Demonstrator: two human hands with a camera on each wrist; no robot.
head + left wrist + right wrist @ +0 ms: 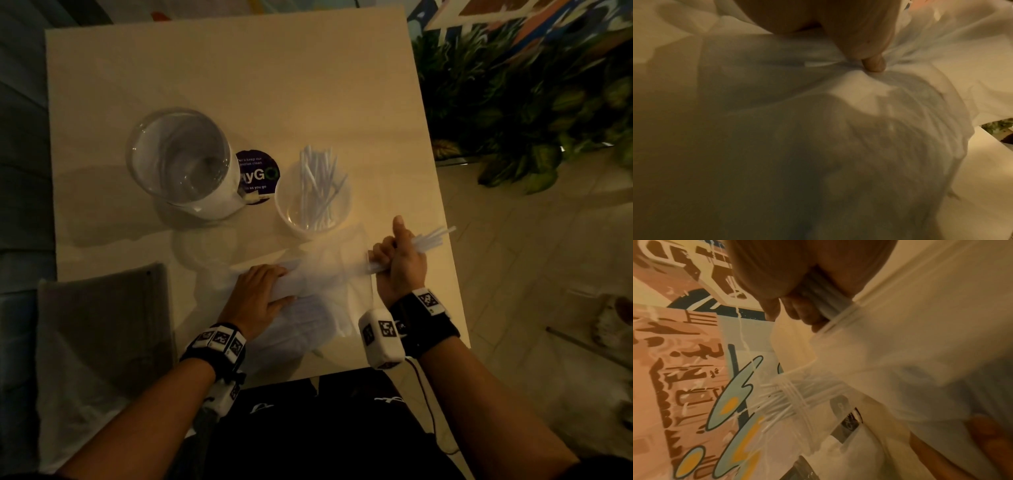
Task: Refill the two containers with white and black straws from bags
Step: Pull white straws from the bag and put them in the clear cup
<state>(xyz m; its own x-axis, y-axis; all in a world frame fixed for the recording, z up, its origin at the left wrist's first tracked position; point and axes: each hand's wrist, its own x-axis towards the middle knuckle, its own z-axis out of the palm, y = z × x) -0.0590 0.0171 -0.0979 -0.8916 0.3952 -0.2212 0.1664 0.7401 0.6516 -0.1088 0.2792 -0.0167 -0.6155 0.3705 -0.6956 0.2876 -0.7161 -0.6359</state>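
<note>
— Holding a bundle of white straws (430, 240) in our right hand (400, 263), fist curled round it, at the worktop (239, 85) edge

— Our left hand (257, 294) presses flat, fingers straight, on the plastic bag (325, 284); the straw container (313, 198) stands just beyond

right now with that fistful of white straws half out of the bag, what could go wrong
The right hand grips the white straws near one end, beside the table edge; loose ones could slip to the floor. The left hand only presses the bag flat, so it may drag along. The small container is already crowded with straws and might tip.
</note>
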